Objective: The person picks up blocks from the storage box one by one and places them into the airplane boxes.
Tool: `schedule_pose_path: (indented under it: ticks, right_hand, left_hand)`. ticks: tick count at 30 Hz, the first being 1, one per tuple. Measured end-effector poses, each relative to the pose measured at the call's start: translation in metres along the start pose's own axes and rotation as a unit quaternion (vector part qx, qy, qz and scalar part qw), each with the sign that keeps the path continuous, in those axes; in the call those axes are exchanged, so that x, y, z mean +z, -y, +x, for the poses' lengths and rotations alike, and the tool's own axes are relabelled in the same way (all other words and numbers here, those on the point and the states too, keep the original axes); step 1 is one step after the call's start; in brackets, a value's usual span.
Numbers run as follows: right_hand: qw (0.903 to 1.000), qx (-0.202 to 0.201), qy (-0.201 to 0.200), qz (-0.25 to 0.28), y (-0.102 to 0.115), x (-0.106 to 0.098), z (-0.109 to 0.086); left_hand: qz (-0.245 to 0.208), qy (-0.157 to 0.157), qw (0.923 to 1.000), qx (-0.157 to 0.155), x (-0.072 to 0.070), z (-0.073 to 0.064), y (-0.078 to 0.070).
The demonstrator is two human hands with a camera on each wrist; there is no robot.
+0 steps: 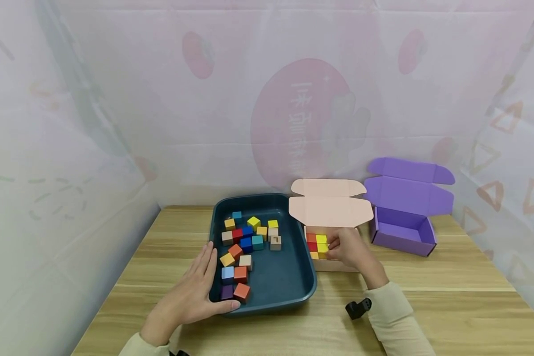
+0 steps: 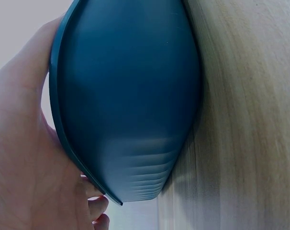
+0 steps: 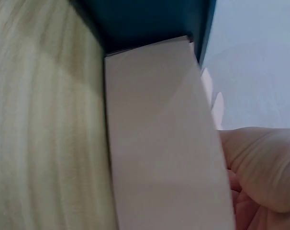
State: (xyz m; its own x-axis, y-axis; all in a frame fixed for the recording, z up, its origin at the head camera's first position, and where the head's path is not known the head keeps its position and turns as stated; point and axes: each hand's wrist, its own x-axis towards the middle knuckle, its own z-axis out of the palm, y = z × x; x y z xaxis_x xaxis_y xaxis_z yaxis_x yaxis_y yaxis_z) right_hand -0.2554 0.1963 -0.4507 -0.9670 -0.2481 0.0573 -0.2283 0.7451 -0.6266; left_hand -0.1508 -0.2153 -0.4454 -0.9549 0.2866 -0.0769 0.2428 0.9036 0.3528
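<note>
In the head view my left hand [image 1: 191, 287] rests along the left rim of the dark teal tray [image 1: 280, 282]. Its fingers are extended, and the thumb lies over the near-left corner. The left wrist view shows the palm against the tray's rim [image 2: 56, 96]. Inside the tray lie several coloured cubes, among them an orange cube [image 1: 242, 292] and a light blue cube [image 1: 228, 275]. My right hand [image 1: 351, 251] reaches into the pale pink box [image 1: 335, 265], its curled fingertips pinching a yellow cube [image 1: 322, 248]. Red, orange and yellow cubes sit beside it; the hand hides the box's right part.
A purple box [image 1: 402, 242] with its lid raised stands to the right of the pink box. The pink lid [image 1: 331, 210] stands up behind its box. Wooden tabletop [image 1: 467, 296] extends around them, and a printed cloth [image 1: 231, 123] hangs behind.
</note>
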Motion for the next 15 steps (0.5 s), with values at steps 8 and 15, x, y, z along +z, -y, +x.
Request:
schedule_pose_path:
  ticks: [8, 15]
  right_hand:
    - [0.999, -0.042, -0.008, -0.007, 0.023, -0.012, -0.008]
    - [0.9927, -0.119, 0.002, 0.021, 0.056, -0.008, -0.018]
  left_hand:
    - [0.005, -0.005, 1.0, 0.002, 0.001, 0.001, 0.0]
    - [0.001, -0.004, 1.0, 0.002, 0.003, 0.0, 0.0]
